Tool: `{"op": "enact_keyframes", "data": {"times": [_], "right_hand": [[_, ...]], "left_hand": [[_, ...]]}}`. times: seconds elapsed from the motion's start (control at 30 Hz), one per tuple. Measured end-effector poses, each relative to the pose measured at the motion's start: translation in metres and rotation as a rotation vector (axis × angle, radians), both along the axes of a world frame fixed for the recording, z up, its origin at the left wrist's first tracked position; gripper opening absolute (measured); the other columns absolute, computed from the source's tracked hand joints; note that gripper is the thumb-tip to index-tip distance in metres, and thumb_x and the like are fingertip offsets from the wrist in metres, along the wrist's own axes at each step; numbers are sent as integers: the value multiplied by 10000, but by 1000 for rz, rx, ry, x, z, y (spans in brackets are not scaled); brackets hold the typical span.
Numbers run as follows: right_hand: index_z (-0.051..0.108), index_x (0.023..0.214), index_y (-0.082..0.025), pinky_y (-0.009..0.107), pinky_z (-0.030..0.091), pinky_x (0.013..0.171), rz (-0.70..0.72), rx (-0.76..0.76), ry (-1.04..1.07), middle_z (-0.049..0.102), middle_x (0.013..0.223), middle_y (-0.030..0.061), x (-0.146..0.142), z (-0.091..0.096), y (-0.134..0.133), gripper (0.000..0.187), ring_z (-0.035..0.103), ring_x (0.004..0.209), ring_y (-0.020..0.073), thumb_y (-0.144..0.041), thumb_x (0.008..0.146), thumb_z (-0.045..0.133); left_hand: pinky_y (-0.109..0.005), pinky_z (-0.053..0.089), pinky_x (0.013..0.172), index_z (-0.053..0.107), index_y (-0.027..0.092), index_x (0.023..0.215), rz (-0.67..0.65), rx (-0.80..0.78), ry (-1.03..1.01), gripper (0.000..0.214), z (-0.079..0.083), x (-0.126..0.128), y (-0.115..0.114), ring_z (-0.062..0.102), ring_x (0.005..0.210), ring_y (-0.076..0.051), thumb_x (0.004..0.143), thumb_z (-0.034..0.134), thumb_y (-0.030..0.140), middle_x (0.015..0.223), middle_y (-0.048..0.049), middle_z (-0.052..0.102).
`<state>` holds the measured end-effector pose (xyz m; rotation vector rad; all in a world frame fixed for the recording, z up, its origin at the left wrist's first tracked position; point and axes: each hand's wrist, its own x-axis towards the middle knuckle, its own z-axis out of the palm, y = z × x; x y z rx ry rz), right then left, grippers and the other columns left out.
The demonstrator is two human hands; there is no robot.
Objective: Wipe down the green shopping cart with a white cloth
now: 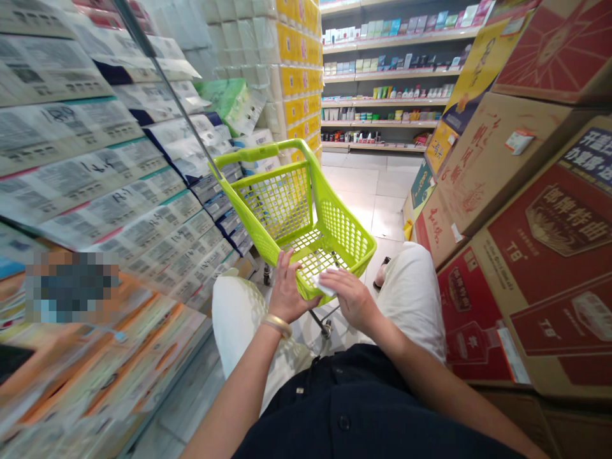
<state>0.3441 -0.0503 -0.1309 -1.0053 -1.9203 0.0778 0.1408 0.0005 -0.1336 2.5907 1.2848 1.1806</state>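
A green shopping cart (342,223) stands just in front of the person, its near end between the knees of the white trousers (415,290). Its open basket has pierced walls and a grid bottom, and its handle (258,153) rises at the far side.

The left hand (290,294) is at the near left corner of the basket. Its fingers reach up over the rim, lying close to one another, while the thumb stretches along the outer face of the near end, so the rim sits between them. A gold-coloured bracelet (277,324) circles that wrist.

The right hand (350,296) is just beside it, over the near rim. Its fingers are stretched out and pressed together on top of a white cloth (323,285), which shows beyond the fingertips towards the left hand and lies against the green edge. The thumb is largely hidden, so one cannot tell whether it pinches the cloth from below.

Beneath the basket, a wheel (326,328) rests on the tiled floor (354,185). Cartons (564,242) are stacked along the right, printed packs (95,134) are piled on the left, and shelves (396,99) of small goods stand well beyond the cart.
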Motion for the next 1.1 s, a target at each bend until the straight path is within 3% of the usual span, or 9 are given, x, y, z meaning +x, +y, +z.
{"op": "enact_keyframes", "data": {"times": [0.17, 0.23, 0.4, 0.57, 0.63, 0.77, 0.83, 1.0, 1.1], "right_hand": [[699, 1182, -241, 510, 464, 1114, -290, -23, 114, 736, 1188, 71, 33, -5, 16, 461, 635, 1219, 230, -48, 876, 413], [694, 1190, -239, 501, 463, 1116, -250, -24, 101, 734, 1195, 70, 26, -5, 11, 462, 629, 1227, 226, -48, 873, 417], [677, 1206, -233, 451, 481, 1098, 4, -6, -12, 715, 1245, 66, 2, -4, -2, 428, 617, 1249, 196, -68, 908, 418], [699, 1186, -235, 508, 469, 1107, -243, -14, 85, 738, 1184, 79, 27, -4, 13, 454, 644, 1207, 229, -51, 890, 408], [698, 1189, -231, 515, 462, 1113, -247, -18, 90, 738, 1185, 83, 25, -3, 11, 459, 642, 1210, 234, -47, 883, 411], [665, 1235, -251, 447, 468, 1111, 21, -19, -15, 717, 1242, 61, -2, 0, -5, 444, 618, 1251, 189, -67, 914, 420], [663, 1232, -256, 429, 474, 1103, 69, -22, -35, 715, 1248, 54, -3, 0, -7, 430, 613, 1259, 179, -75, 927, 420], [693, 1180, -237, 476, 488, 1088, -215, 7, 60, 735, 1199, 73, 24, -1, 7, 435, 644, 1216, 216, -51, 913, 405], [688, 1183, -225, 465, 494, 1082, -175, 17, 47, 734, 1203, 76, 16, 1, 3, 424, 643, 1218, 213, -56, 919, 403]], "left_hand": [[-651, 290, 1173, 406, 206, 1191, 25, -12, -9, 784, 1, 3, -2, 184, 1496, -432, 562, 841, 378, 1512, -206, 344], [-650, 290, 1173, 399, 205, 1190, 23, -1, -17, 789, 1, 4, -2, 183, 1494, -435, 555, 837, 370, 1512, -209, 337], [-650, 289, 1171, 385, 194, 1193, 8, 27, -15, 784, -1, 3, -2, 177, 1493, -441, 575, 817, 411, 1505, -226, 334], [-652, 297, 1167, 390, 204, 1196, 27, -4, 0, 803, 0, 1, -3, 175, 1495, -441, 551, 836, 380, 1514, -215, 332], [-654, 290, 1169, 390, 206, 1195, 31, -11, 2, 808, 0, 1, -3, 174, 1494, -445, 544, 839, 370, 1519, -211, 324], [-654, 281, 1171, 378, 206, 1209, 13, -10, 0, 825, -1, 1, -3, 176, 1493, -452, 545, 831, 392, 1524, -216, 318], [-651, 278, 1174, 378, 206, 1212, 11, -6, -2, 824, -1, 0, -3, 172, 1494, -450, 551, 829, 401, 1522, -218, 322], [-646, 283, 1175, 387, 196, 1203, 25, -2, -13, 812, 0, 2, -5, 166, 1496, -444, 549, 836, 366, 1515, -221, 328], [-651, 288, 1171, 391, 192, 1206, 24, 3, -14, 816, 0, 3, -4, 172, 1494, -444, 549, 836, 385, 1514, -227, 330]]}}
